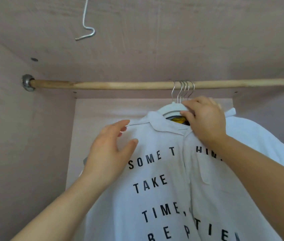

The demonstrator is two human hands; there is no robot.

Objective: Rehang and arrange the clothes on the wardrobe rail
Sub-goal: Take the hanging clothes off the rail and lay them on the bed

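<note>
Hanging below the wooden rail (pixel 120 85), right of its middle, the white shirt (pixel 164 171) with black lettering sits on a white hanger (pixel 172 107). That hanger's hook is one of about four metal hooks (pixel 183 91) bunched tightly together on the rail.

The right hand (pixel 205 119) is directly under those hooks. Its fingers (pixel 188 104) are curled and pinch the top of the white hanger, with the thumb underneath at the neck opening. The left hand (pixel 110 150) is lower, under the rail's middle. Its fingers are loosely spread and hold nothing, and the fingertips are at the collar's edge, possibly brushing the cloth.

From the hooks to the left metal socket (pixel 27 82) the rail is bare wood for a long stretch. Towards the right socket only a shorter bare stretch shows.

Behind the shirt, just under the hooks, a scrap of yellow garment (pixel 178 120) shows through the neck; the other hung clothes are hidden. The shirt's hem runs off the frame, and the right forearm covers part of the lettering. Well above the rail's left half, a bent wire (pixel 85 23) is cut off by the top edge.
</note>
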